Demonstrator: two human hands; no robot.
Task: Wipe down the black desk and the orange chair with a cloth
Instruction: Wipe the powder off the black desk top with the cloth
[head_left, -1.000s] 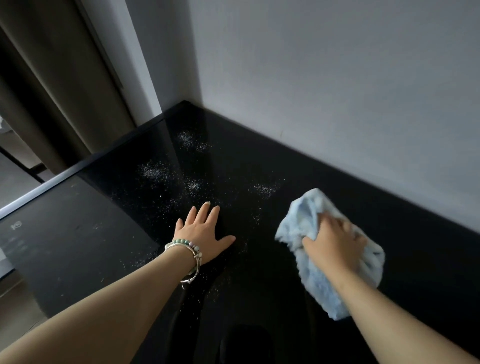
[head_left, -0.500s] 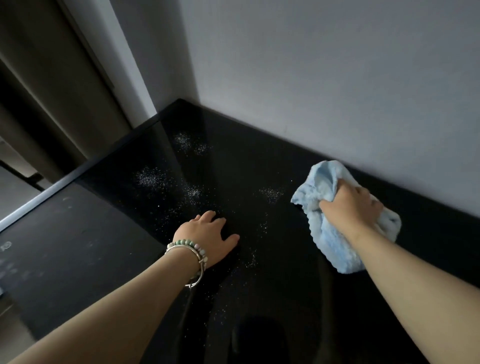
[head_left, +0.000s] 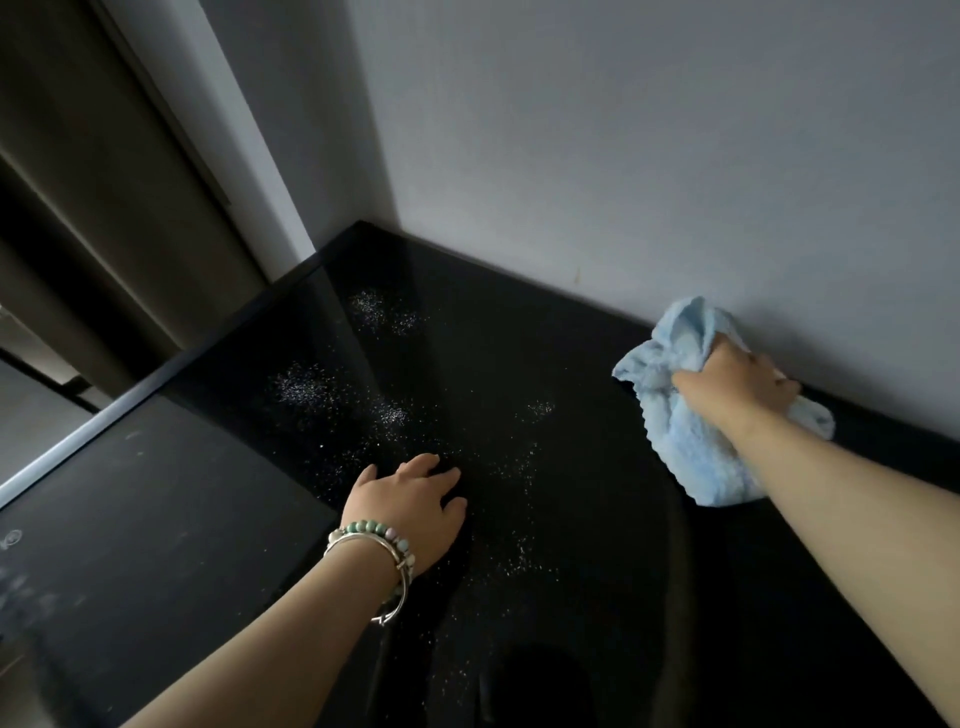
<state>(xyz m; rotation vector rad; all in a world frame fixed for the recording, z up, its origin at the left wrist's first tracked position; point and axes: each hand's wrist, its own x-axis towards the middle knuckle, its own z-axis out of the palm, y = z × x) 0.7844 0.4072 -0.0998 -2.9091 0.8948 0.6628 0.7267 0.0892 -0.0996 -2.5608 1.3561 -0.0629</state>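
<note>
The glossy black desk (head_left: 571, 374) fills the lower part of the view and fits into a wall corner. Patches of white dust (head_left: 304, 387) speckle its middle and left. My right hand (head_left: 732, 387) grips a bunched light blue cloth (head_left: 696, 447) and presses it on the desk right against the back wall. My left hand (head_left: 410, 506), with beaded bracelets on the wrist, rests on the desk near the middle, fingers curled down onto the surface, holding nothing. The orange chair is not in view.
A grey wall (head_left: 649, 156) runs along the desk's back edge and meets a side wall at the far corner. The desk's left edge (head_left: 156, 384) drops off toward a dark door or panel (head_left: 104, 208) and the floor.
My right hand has slid the cloth away from me and to the right, up to the back wall. My left hand's flat fingers have curled in; it has stayed in place.
</note>
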